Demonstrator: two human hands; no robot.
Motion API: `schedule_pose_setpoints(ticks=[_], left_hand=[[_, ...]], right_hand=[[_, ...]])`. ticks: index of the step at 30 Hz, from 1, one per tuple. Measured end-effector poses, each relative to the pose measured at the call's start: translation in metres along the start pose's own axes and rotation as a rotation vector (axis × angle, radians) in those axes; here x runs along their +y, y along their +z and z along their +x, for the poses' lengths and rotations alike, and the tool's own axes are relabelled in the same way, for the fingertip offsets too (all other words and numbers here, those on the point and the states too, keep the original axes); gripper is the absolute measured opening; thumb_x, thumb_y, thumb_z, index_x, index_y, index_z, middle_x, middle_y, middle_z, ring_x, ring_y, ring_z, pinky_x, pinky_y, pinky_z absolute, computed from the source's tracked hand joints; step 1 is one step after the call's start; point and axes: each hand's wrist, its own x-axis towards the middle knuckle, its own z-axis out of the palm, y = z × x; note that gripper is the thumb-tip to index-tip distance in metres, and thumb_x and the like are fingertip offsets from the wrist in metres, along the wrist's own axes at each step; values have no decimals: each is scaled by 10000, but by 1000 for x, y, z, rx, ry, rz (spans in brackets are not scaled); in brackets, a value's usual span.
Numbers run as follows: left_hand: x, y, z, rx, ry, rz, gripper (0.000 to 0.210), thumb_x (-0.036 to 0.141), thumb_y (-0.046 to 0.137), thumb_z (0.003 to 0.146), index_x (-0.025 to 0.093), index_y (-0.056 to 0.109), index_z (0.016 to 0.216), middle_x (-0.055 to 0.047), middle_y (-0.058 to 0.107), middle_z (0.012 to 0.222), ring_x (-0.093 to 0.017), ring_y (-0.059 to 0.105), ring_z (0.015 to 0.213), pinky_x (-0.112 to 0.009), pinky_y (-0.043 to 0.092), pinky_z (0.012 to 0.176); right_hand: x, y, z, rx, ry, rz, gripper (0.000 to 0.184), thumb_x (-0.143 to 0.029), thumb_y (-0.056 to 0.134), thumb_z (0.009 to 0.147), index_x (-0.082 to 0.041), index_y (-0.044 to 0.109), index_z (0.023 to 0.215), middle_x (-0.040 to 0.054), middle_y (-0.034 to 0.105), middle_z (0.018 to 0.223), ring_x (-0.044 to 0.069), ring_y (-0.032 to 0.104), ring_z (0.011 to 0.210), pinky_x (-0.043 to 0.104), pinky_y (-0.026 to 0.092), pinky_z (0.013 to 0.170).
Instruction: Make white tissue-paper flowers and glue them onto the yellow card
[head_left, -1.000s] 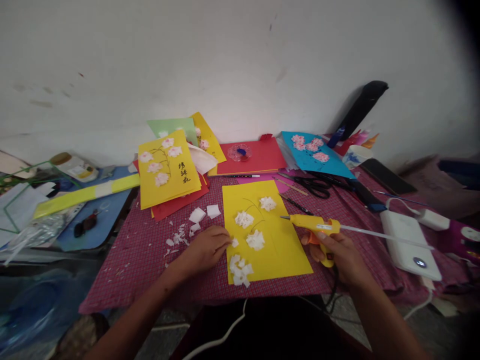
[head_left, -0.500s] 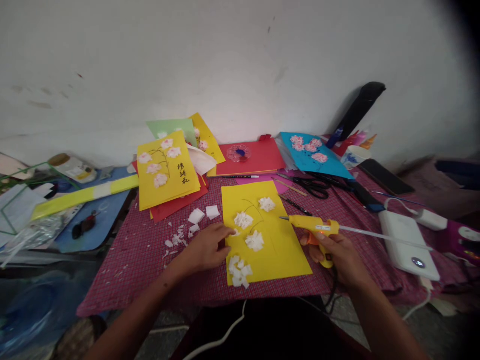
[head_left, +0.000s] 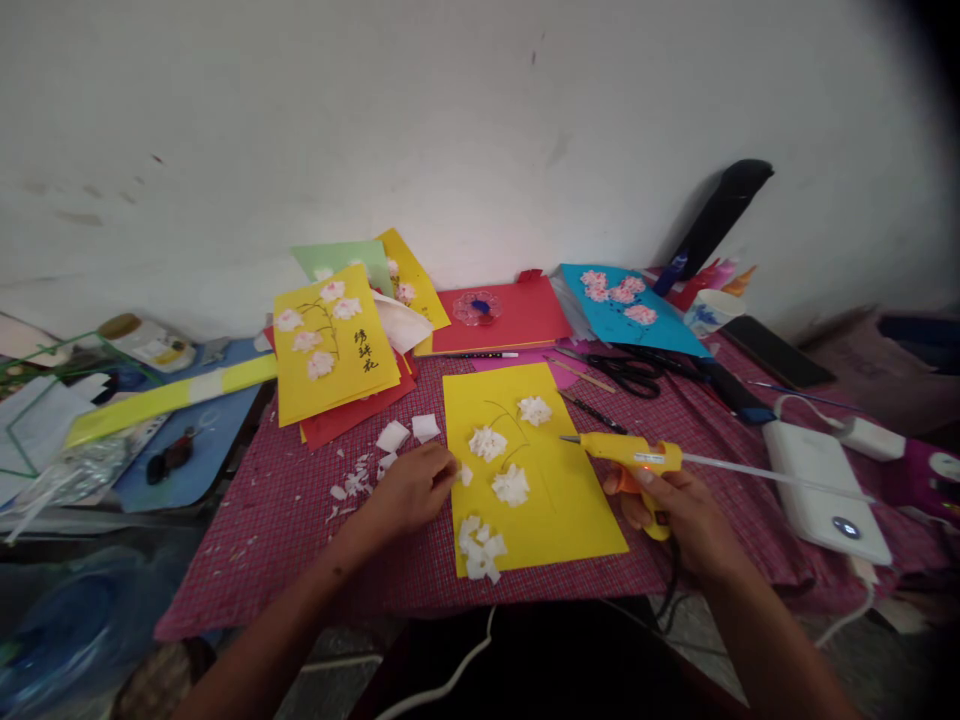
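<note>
My right hand grips a yellow glue gun, its metal nozzle pointing left above a yellow sheet. A clear glue stick sticks out of the gun's back. Three white crumpled-paper blossoms sit on the sheet around thin drawn stems. Over the left edge of the sheet, my left hand is closed in a pinch, with a small white paper piece at its fingertips. A pile of white paper pieces lies at the sheet's lower left corner.
Left of the sheet are white paper squares and scraps. Behind stand yellow flower cards and a blue card. Black scissors, pens and a paper cup lie farther back; a white power bank is at right.
My left hand has drawn back slightly to the left, its fingers closer together, and the small paper piece has shifted with it. The glue gun stays almost still in my right hand.
</note>
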Motion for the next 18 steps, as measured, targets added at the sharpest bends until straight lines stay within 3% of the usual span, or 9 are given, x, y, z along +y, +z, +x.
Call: schedule_pose_setpoints(ticks=[4,9,18], left_hand=[[5,-4,0,-18,1,-52,244,98,537,802,189,565,1028,-51,621,984,-183,583,843,-305,472,750],[11,-8,3,-67,11,-43,365,166,612,795,189,561,1156,-58,608,1041,-201,587,889,-326,482,786],[5,-2,8,-19,29,-47,50,160,624,838,179,579,830,-36,595,885,-185,581,845,-296,467,744]], right_hand=[[3,-2,0,0,-2,-6,375,-510,622,909,-148,697,850,14,544,532,139,422,478,296,265,480],[7,-5,1,-19,-1,14,341,-480,605,931,-160,700,864,12,553,542,132,433,488,287,270,486],[8,-5,1,-28,9,29,333,-468,606,932,-151,709,923,15,553,544,130,437,489,285,279,483]])
